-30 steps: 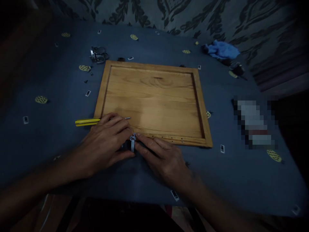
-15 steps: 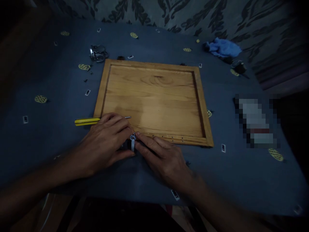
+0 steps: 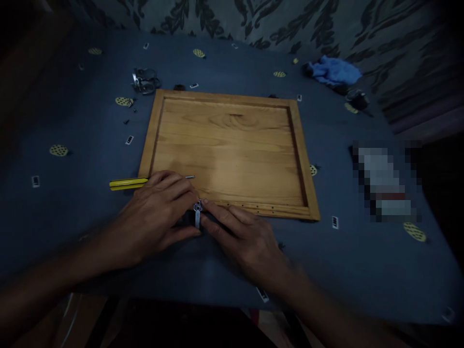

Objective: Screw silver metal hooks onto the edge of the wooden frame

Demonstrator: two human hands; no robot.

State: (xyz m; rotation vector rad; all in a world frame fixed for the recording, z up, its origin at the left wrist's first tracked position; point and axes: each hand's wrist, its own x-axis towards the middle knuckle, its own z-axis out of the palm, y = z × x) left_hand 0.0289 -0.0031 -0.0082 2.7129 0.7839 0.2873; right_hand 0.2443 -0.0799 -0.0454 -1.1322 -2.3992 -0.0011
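A wooden panel with a raised frame (image 3: 229, 150) lies flat on a dark blue table (image 3: 362, 261). At the panel's near edge a small metal hinge (image 3: 197, 212) stands against the frame. My left hand (image 3: 159, 217) curls around it from the left, fingers closed on it. From the right, my right hand (image 3: 242, 237) pinches the same hinge with fingertips. A yellow-handled screwdriver (image 3: 126, 183) lies across the panel's near left corner, partly under my left hand. A row of small holes (image 3: 259, 208) runs along the near frame edge.
More metal hardware (image 3: 144, 81) sits beyond the panel's far left corner, with a few dark screws (image 3: 130, 113) near it. A blue cloth (image 3: 333, 71) and a dark object (image 3: 358, 100) lie far right. A blurred-out item (image 3: 384, 181) rests at right. Small tags dot the table.
Both hands stay on the hinge at the near frame edge. The view has shifted only slightly.
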